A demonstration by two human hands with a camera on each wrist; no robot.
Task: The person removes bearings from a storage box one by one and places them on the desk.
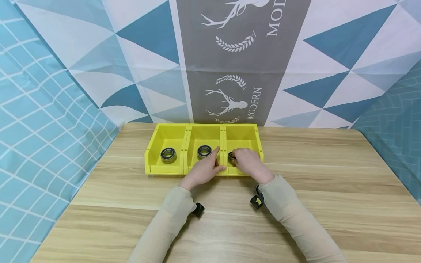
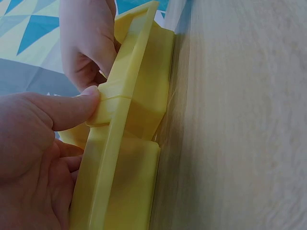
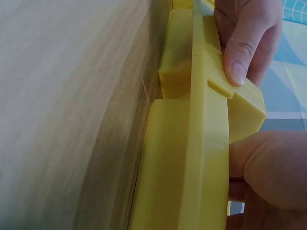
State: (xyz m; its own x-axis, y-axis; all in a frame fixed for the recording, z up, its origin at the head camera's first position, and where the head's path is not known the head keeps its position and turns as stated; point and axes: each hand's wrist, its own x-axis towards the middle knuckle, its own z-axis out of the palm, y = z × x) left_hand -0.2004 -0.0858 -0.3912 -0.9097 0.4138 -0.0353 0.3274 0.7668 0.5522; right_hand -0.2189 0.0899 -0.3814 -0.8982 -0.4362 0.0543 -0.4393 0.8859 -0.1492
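Three joined yellow bins (image 1: 166, 170) stand in a row on the table, each with a ball bearing. A steel bearing with a black seal (image 1: 168, 155) lies in the left bin, and another bearing (image 1: 204, 150) in the middle one. My left hand (image 1: 203, 171) reaches over the middle bin's front; its straight thumb (image 2: 76, 109) rests on the divider beside the right bin. Down in the right bin, my right hand (image 1: 248, 160) pinches a third bearing (image 1: 231, 157), partly hidden by the fingers. In the right wrist view, the front wall conceals that bearing.
The wood-grain table (image 1: 312, 190) extends around the bins. Behind them hangs a patterned cloth backdrop (image 1: 236, 73), with a blue checked cloth (image 1: 39, 109) at the left. Black wrist cameras (image 1: 257, 201) sit under the sleeves, close above the table.
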